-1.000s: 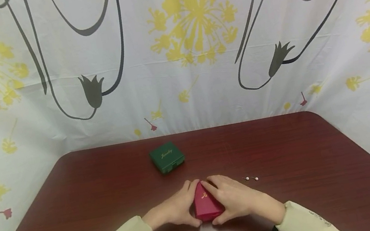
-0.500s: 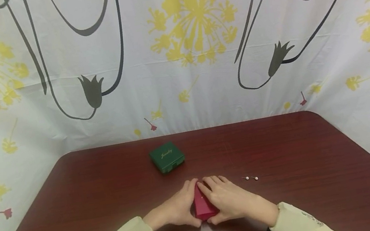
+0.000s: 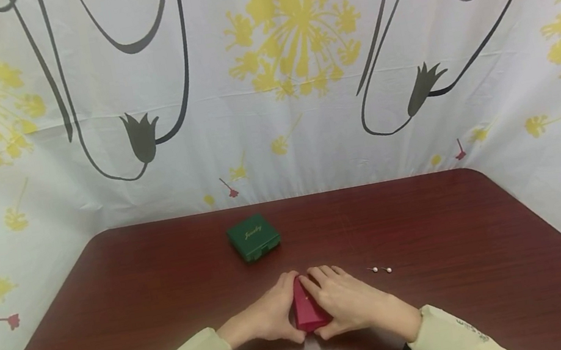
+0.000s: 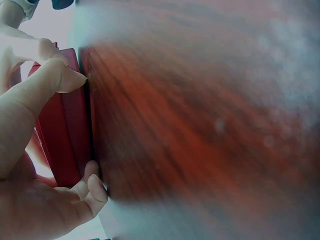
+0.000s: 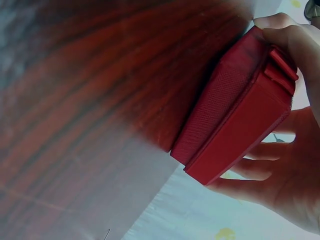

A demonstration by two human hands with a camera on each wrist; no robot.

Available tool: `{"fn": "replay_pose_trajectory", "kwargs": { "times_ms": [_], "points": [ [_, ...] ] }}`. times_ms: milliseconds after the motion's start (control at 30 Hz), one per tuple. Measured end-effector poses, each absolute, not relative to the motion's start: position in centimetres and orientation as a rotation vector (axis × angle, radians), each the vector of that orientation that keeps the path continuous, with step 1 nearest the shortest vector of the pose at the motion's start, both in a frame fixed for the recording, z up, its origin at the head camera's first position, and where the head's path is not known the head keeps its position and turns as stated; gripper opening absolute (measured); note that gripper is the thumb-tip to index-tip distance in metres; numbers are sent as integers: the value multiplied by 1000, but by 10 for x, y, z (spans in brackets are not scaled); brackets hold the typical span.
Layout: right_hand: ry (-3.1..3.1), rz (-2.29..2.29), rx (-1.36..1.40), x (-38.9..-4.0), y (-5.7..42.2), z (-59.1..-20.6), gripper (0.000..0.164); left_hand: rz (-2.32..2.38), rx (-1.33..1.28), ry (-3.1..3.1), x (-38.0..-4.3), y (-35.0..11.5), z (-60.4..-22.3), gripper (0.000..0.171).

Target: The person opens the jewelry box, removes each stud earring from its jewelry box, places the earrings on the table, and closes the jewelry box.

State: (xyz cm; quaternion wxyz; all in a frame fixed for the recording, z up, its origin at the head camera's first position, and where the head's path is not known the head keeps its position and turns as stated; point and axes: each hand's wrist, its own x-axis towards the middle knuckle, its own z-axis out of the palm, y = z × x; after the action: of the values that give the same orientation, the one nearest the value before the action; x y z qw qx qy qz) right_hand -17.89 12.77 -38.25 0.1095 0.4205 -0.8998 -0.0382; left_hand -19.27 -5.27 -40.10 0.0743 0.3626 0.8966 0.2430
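Observation:
A red jewelry box [image 3: 310, 312] rests on the table between both hands, a small gold mark on its top partly covered. My left hand [image 3: 267, 316] grips it from the left, thumb on the near side and fingers at the far end. From the right, my right hand [image 3: 349, 306] holds it, the thumb low at the near edge and the fingers spread over the far part. In the right wrist view, the box [image 5: 240, 120] shows a seam between lid and base and a bow-like piece at one end. The left wrist view shows left fingertips [image 4: 95, 187] low at its side.
A green box [image 3: 254, 238] with gold "Jewelry" lettering sits further back, left of centre. Two pearl stud earrings [image 3: 388, 270] lie to the right of the right hand. A patterned white curtain [image 3: 264, 78] hangs behind the dark red wooden table [image 3: 433, 223].
Over the last second the right hand has shifted slightly left, covering more of the red jewelry box's top and most of its gold mark. The left hand has stayed in place.

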Motion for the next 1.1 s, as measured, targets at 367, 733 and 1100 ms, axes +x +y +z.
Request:
{"fn": "replay_pose_trajectory", "kwargs": {
  "times_ms": [367,733,1100],
  "points": [
    [-2719,-42,1240,-182,128,-380,84,798,1073,2653,-194,-55,-401,94],
    [-2813,116,1251,-185,129,-377,83,882,1078,2649,-194,-57,-405,89],
    [-2801,205,1276,-189,129,-377,79,827,1029,2669,-194,-57,-405,93]
  ]
}}
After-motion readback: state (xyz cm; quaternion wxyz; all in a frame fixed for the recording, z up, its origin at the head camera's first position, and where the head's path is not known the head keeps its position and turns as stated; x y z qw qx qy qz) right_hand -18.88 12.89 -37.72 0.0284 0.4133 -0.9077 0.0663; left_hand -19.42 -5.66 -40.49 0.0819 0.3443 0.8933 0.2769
